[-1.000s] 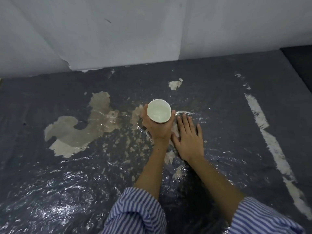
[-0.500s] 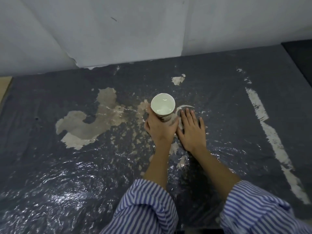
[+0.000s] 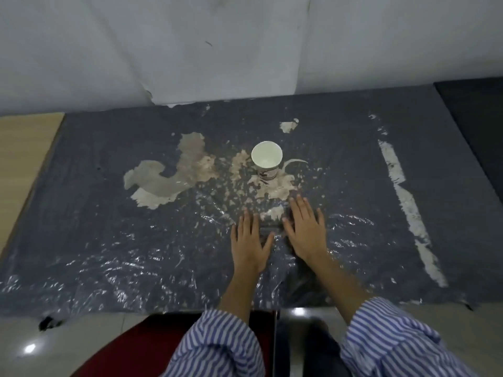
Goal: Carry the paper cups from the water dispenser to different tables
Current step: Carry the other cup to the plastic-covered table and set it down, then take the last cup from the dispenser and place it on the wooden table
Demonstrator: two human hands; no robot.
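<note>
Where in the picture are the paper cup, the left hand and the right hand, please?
paper cup [image 3: 266, 156]: head view, inside of the open mouth.
left hand [image 3: 249, 242]: head view, back of the hand.
right hand [image 3: 307, 232]: head view, back of the hand.

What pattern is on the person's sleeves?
Blue and white stripes on both sleeves, clearest in the head view.

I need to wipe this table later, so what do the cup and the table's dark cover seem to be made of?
The cup looks like paper: matte white inside, thin rolled rim, print on its side. The cover seems a thin plastic film, dark grey and glossy: it wrinkles, catches glints, and has peeled in patches to show a pale beige surface, material unclear.
</note>
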